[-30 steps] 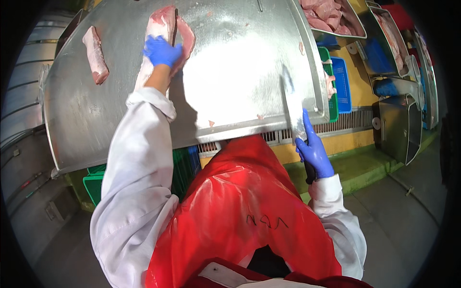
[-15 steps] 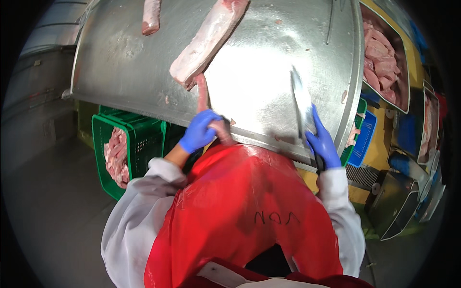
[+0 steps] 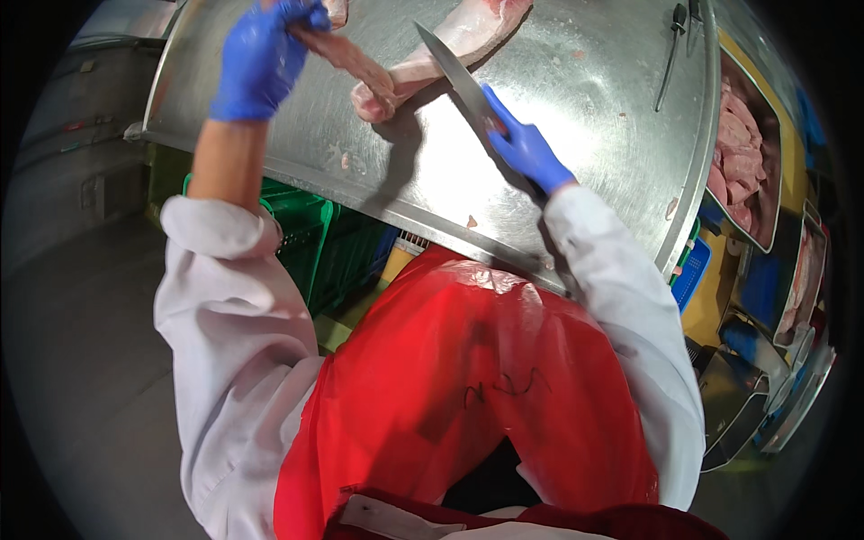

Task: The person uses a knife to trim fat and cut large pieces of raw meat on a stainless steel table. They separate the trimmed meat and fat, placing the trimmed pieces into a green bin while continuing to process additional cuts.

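My left grip (image 3: 259, 67) is closing tight around one end of a pale meat strip (image 3: 346, 56), fingers curled in. Green crate (image 3: 301, 225) is sitting nearer me than that grip and slightly right, below the worktop (image 3: 558, 108) edge. Small meat piece (image 3: 337, 11) is lying just right of the left grip, partly out of frame. The strip is stretching from my left grip rightward and down to the near end of the big meat slab (image 3: 481, 27); I cannot tell whether the two are joined. The slab is resting on the worktop, right of my left grip and beyond-left of my right. Knife (image 3: 454, 72) is pointing away and left from my right grip (image 3: 531, 148), which is wrapping its handle; the blade is crossing over the slab in view, contact unclear. Thin dark-handled rod (image 3: 668, 67) is lying right of and beyond the right grip. Blue basket (image 3: 691, 270) is sitting right of it, nearer me. Metal tray (image 3: 772, 216) is holding pink meat chunks (image 3: 740, 157), farthest right.
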Available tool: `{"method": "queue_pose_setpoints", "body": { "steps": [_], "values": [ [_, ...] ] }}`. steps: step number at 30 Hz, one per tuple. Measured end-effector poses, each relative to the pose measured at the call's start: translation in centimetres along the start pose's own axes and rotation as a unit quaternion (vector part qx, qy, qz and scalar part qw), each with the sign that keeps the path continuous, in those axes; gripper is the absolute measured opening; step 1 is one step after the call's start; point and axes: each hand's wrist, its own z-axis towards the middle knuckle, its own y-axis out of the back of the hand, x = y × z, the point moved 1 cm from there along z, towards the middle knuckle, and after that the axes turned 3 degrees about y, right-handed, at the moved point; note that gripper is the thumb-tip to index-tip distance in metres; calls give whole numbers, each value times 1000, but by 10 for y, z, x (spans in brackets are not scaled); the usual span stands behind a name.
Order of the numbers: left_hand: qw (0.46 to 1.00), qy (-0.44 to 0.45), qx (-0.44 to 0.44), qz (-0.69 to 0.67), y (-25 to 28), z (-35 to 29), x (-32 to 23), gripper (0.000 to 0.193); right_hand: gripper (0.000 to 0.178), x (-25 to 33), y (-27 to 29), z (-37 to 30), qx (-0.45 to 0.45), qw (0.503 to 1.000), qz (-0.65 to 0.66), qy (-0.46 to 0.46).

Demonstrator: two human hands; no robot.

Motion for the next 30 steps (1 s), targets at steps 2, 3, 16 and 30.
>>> {"method": "queue_pose_setpoints", "body": {
  "steps": [2,3,16,30],
  "values": [
    [999,-29,-18,23,-10,17,-44,22,67,26,-13,57,-56,988,-34,136],
    [998,-44,-17,45,-13,33,-56,19,68,26,-18,86,-72,985,-17,159],
    [998,-18,0,64,-1,25,-98,16,70,42,-73,125,74,967,5,245],
    [847,-119,-406,321,308,-326,-239,35,71,18,10,-77,147,988,40,35]
  ]
}}
